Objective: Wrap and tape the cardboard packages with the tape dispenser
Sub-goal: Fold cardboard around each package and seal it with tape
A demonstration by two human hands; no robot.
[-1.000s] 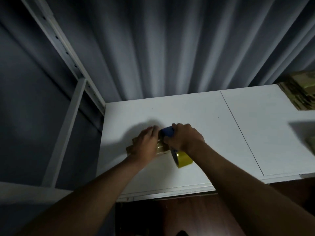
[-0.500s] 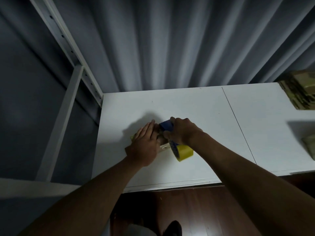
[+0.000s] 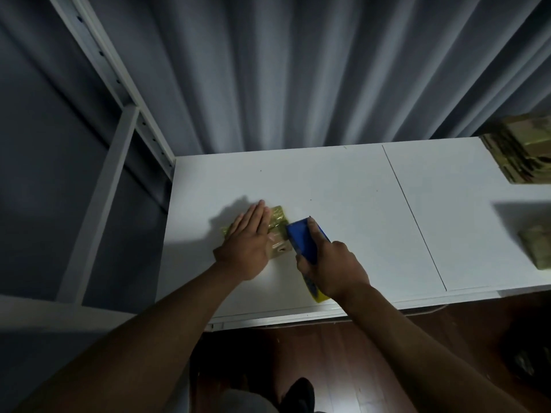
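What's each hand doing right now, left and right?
Left hand: open, fingers straight, pressing flat on the cardboard package.
Right hand: fingers curled round the blue tape dispenser, holding it beside the package.

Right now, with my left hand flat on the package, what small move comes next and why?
Probably draw the tape dispenser, gripped by the right hand, across the package; its front edge sits beside the package, which the left hand pins to the table.

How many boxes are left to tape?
Being taped: the small flat cardboard package, pressed by the left hand while the right hand grips the blue tape dispenser. Waiting, perhaps: a brown cardboard stack and another cardboard package; an exact count isn't visible.
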